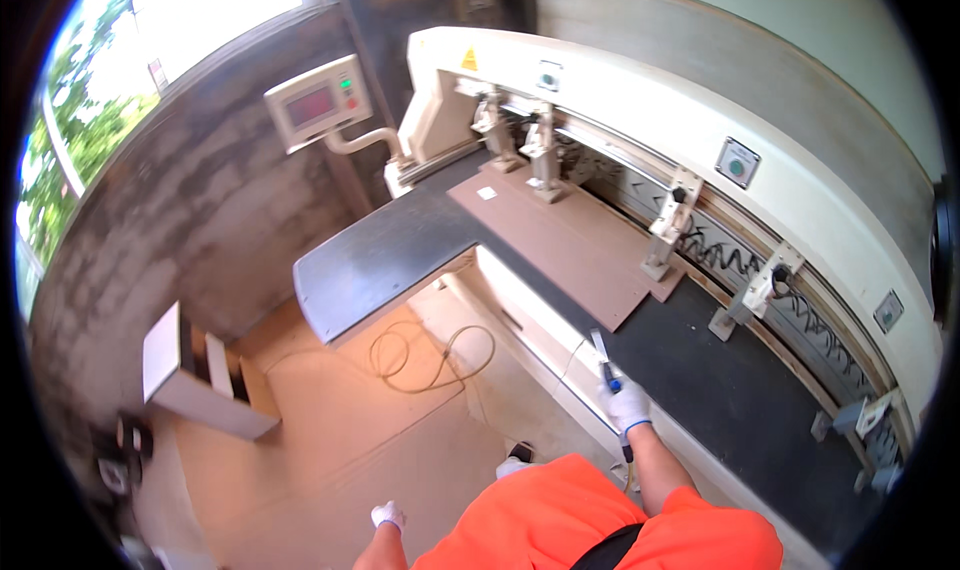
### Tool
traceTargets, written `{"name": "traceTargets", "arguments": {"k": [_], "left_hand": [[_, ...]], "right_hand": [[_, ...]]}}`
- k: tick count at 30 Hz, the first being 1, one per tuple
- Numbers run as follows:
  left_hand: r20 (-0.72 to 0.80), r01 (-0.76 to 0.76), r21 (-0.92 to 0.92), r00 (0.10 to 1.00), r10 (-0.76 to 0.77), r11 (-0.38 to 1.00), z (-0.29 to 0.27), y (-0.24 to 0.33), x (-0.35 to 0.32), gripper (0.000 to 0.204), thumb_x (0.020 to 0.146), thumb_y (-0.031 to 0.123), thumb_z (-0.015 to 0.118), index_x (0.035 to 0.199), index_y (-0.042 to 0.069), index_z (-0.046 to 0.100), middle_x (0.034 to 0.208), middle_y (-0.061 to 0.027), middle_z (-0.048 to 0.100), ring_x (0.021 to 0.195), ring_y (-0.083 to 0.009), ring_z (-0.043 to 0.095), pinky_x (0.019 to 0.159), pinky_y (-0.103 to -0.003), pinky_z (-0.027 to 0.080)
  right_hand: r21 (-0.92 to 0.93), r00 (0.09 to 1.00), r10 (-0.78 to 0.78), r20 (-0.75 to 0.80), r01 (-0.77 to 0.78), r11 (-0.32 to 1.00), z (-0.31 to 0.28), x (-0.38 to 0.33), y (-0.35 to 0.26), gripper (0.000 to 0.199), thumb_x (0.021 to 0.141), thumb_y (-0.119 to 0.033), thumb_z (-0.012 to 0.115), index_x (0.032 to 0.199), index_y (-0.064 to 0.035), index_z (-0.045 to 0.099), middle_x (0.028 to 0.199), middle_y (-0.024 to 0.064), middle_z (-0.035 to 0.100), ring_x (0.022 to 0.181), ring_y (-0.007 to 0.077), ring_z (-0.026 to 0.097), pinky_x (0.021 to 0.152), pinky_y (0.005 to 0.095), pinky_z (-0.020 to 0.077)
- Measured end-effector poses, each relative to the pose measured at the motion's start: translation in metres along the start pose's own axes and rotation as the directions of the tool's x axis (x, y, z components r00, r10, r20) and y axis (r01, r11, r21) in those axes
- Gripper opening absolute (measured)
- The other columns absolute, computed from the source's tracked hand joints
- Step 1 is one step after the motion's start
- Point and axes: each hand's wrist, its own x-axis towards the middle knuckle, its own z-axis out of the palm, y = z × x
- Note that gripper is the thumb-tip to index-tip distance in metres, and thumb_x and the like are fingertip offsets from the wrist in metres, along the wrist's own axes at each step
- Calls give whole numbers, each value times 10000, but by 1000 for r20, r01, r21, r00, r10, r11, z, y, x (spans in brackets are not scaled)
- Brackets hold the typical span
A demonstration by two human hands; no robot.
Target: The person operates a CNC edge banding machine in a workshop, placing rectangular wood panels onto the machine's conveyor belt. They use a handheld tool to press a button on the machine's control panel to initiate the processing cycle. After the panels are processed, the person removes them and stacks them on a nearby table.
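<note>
Tool (611, 378) was grasped in my right hand (627, 407) at the table's (700, 370) near edge, its long axis near to far, tip pointing far and slightly left. Board (560, 235) lay beyond, far-left to near-right lengthwise. My left hand (388, 515) was farther off; whether clenched, I could not tell.
</note>
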Motion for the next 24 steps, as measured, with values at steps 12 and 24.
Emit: {"name": "traceTargets", "arguments": {"k": [12, 24], "left_hand": [[451, 367, -679, 892, -34, 636, -52, -266, -139, 150, 994, 274, 613, 1008, 126, 594, 911, -96, 648, 819, -302, 641, 723, -440, 543], [35, 30, -949, 999, 12, 312, -166, -527, -313, 240, 1007, 464, 560, 914, 244, 541, 945, 34, 570, 885, -209, 498, 757, -376, 440]], "right_hand": [[-24, 131, -69, 989, 600, 800, -9, -201, 21, 394, 812, -351, 785, 1058, -45, 749, 826, 102, 711, 779, 221, 655, 749, 356, 512], [316, -315, -28, 949, 937, 150, -48, -324, 48, 256, 661, -305, 749, 812, -100, 725, 708, 114, 695, 665, 320, 656, 633, 456, 503]]}}
